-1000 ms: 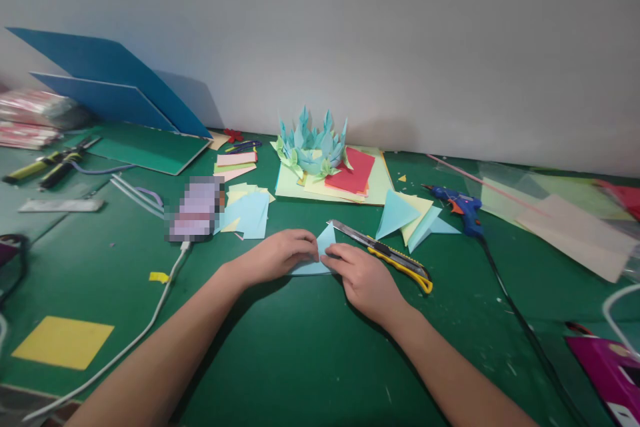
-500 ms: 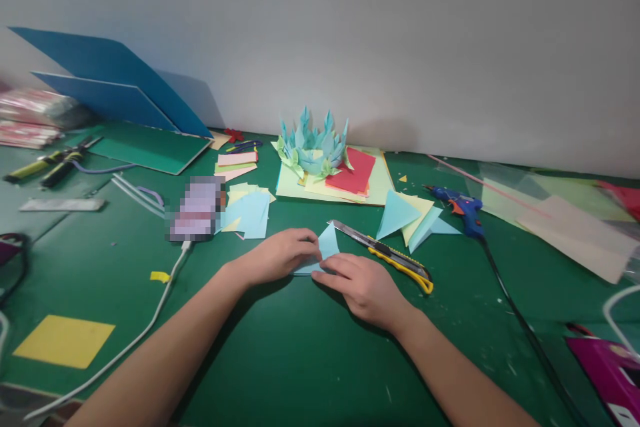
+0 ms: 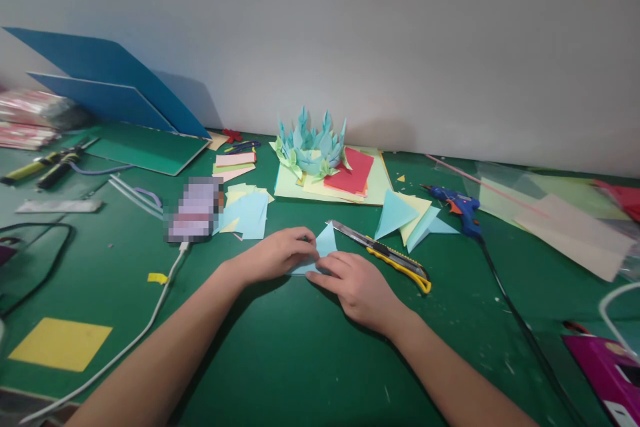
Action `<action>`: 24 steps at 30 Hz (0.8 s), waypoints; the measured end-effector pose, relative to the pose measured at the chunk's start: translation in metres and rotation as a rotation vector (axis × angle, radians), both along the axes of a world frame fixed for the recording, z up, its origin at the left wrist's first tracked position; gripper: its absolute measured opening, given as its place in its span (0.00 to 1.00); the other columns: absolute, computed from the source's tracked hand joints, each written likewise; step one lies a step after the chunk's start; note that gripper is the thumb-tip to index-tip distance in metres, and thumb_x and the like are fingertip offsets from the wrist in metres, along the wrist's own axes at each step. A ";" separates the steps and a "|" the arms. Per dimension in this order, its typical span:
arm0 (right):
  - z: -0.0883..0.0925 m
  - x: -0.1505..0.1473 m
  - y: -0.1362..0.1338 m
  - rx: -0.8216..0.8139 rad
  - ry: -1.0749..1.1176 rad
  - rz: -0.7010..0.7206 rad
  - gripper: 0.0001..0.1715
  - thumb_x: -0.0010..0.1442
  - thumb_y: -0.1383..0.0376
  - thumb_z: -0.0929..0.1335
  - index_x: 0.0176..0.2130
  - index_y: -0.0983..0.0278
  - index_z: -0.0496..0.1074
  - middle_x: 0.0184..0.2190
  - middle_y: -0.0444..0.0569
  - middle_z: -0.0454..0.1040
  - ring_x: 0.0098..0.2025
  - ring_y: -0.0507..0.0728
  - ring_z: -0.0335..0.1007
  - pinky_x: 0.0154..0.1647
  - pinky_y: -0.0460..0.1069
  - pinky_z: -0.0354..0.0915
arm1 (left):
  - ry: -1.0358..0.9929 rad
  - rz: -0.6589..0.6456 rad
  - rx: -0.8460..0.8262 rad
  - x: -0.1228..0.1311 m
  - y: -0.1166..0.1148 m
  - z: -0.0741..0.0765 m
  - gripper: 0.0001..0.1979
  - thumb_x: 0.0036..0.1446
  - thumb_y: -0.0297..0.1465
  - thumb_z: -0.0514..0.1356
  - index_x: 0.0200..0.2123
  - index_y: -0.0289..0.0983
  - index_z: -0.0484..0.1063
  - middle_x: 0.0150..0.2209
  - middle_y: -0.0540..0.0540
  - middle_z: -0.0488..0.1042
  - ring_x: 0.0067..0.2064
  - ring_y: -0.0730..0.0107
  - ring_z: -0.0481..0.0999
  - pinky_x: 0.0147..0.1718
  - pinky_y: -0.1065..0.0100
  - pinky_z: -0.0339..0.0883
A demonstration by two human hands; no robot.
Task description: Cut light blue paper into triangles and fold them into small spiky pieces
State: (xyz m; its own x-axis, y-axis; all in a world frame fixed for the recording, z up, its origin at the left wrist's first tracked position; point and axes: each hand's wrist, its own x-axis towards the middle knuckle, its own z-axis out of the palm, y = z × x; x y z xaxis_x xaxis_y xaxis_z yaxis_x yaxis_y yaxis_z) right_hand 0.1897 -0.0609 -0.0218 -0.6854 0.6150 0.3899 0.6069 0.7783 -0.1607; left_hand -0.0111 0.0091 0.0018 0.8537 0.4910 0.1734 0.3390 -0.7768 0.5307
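A light blue paper piece lies on the green table between my two hands, one corner raised to a point. My left hand is closed, its fingertips pinching the paper's left side. My right hand presses on the paper's lower edge with fingers together and the index finger stretched left along it. A yellow-handled utility knife with its blade out lies just right of my right hand.
Folded blue and yellow paper triangles, a blue glue gun with its black cord, a blue-green paper crown on coloured sheets, loose paper squares, a blurred phone on a white cable, a yellow square, blue boards.
My right hand has slid down and to the left along the paper's lower edge. My left hand keeps its pinch. The view has shifted slightly.
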 end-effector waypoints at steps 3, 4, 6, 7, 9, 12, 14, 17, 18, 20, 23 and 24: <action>0.000 0.000 0.000 -0.036 -0.014 -0.010 0.20 0.61 0.74 0.58 0.47 0.64 0.72 0.41 0.55 0.73 0.41 0.59 0.63 0.39 0.53 0.61 | -0.009 -0.008 -0.007 0.000 0.000 0.001 0.12 0.63 0.27 0.50 0.36 0.34 0.73 0.40 0.42 0.70 0.40 0.69 0.71 0.41 0.69 0.65; 0.000 -0.001 0.000 -0.047 -0.014 -0.014 0.20 0.61 0.74 0.58 0.47 0.64 0.73 0.41 0.55 0.72 0.41 0.59 0.62 0.39 0.53 0.61 | -0.013 -0.010 -0.012 0.000 0.000 0.001 0.12 0.63 0.27 0.50 0.36 0.34 0.73 0.39 0.42 0.70 0.40 0.69 0.71 0.41 0.69 0.65; 0.001 -0.001 0.000 -0.064 -0.014 -0.017 0.20 0.61 0.74 0.58 0.47 0.64 0.72 0.41 0.54 0.72 0.42 0.58 0.62 0.40 0.53 0.60 | -0.019 -0.011 -0.023 0.000 0.000 0.002 0.12 0.63 0.27 0.50 0.35 0.34 0.73 0.39 0.41 0.70 0.40 0.69 0.71 0.40 0.69 0.65; 0.001 -0.002 0.000 -0.069 -0.018 -0.014 0.20 0.61 0.74 0.58 0.47 0.64 0.72 0.41 0.54 0.72 0.42 0.58 0.62 0.40 0.53 0.60 | -0.020 -0.011 -0.028 0.000 0.000 0.003 0.12 0.62 0.27 0.50 0.35 0.34 0.73 0.39 0.41 0.70 0.40 0.69 0.71 0.40 0.69 0.65; 0.003 -0.004 0.000 -0.078 -0.037 -0.006 0.21 0.61 0.74 0.58 0.49 0.63 0.71 0.41 0.53 0.72 0.42 0.59 0.62 0.40 0.53 0.59 | -0.016 -0.010 -0.039 0.000 0.000 0.003 0.11 0.62 0.26 0.50 0.36 0.33 0.73 0.40 0.41 0.70 0.40 0.68 0.71 0.41 0.69 0.65; 0.006 -0.009 -0.002 -0.098 -0.093 -0.005 0.21 0.61 0.73 0.59 0.50 0.62 0.70 0.43 0.54 0.72 0.42 0.59 0.61 0.40 0.53 0.58 | -0.010 -0.007 -0.050 0.000 0.001 0.003 0.11 0.62 0.26 0.50 0.37 0.34 0.73 0.40 0.40 0.70 0.41 0.68 0.71 0.41 0.68 0.66; 0.007 -0.013 -0.003 -0.112 -0.119 -0.022 0.21 0.61 0.73 0.59 0.51 0.61 0.70 0.44 0.54 0.71 0.42 0.59 0.60 0.41 0.54 0.58 | -0.007 -0.007 -0.053 -0.001 0.001 0.003 0.12 0.62 0.26 0.50 0.37 0.34 0.73 0.40 0.40 0.70 0.41 0.67 0.71 0.41 0.68 0.66; 0.007 -0.018 -0.004 -0.129 -0.128 -0.036 0.23 0.60 0.73 0.60 0.53 0.60 0.68 0.46 0.54 0.70 0.43 0.60 0.59 0.42 0.55 0.58 | -0.013 -0.013 -0.057 -0.001 0.002 0.002 0.12 0.62 0.25 0.49 0.37 0.34 0.73 0.40 0.41 0.70 0.41 0.68 0.71 0.41 0.68 0.66; 0.007 -0.020 -0.005 -0.135 -0.128 -0.039 0.23 0.60 0.73 0.60 0.53 0.60 0.68 0.47 0.54 0.70 0.44 0.60 0.59 0.42 0.55 0.58 | -0.015 -0.015 -0.057 -0.001 0.002 0.001 0.12 0.61 0.24 0.49 0.36 0.34 0.73 0.40 0.41 0.70 0.40 0.68 0.71 0.41 0.68 0.66; 0.007 -0.023 -0.006 -0.147 -0.132 -0.046 0.24 0.60 0.73 0.61 0.54 0.59 0.67 0.47 0.54 0.69 0.44 0.61 0.59 0.42 0.55 0.58 | -0.017 -0.016 -0.054 -0.001 0.002 0.000 0.12 0.60 0.22 0.49 0.36 0.34 0.73 0.39 0.41 0.70 0.40 0.69 0.71 0.40 0.69 0.66; 0.008 -0.028 -0.007 -0.160 -0.141 -0.064 0.25 0.60 0.73 0.61 0.55 0.58 0.66 0.47 0.54 0.69 0.45 0.61 0.59 0.41 0.55 0.58 | -0.013 -0.014 -0.051 -0.002 0.003 -0.001 0.13 0.58 0.20 0.49 0.37 0.34 0.72 0.39 0.42 0.70 0.41 0.68 0.71 0.40 0.69 0.66; 0.009 -0.028 -0.008 -0.164 -0.144 -0.069 0.25 0.60 0.73 0.61 0.55 0.58 0.66 0.48 0.54 0.68 0.45 0.61 0.59 0.41 0.55 0.58 | -0.013 -0.012 -0.052 -0.002 0.003 -0.001 0.13 0.58 0.20 0.49 0.37 0.34 0.72 0.40 0.42 0.70 0.41 0.68 0.71 0.41 0.69 0.66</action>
State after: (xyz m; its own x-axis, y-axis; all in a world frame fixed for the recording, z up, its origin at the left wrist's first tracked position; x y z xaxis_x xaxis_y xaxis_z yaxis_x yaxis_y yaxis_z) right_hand 0.1614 -0.0685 -0.0132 -0.6813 0.7091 0.1819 0.6834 0.7051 -0.1892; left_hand -0.0127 0.0120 0.0005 0.8577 0.4890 0.1590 0.3224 -0.7523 0.5745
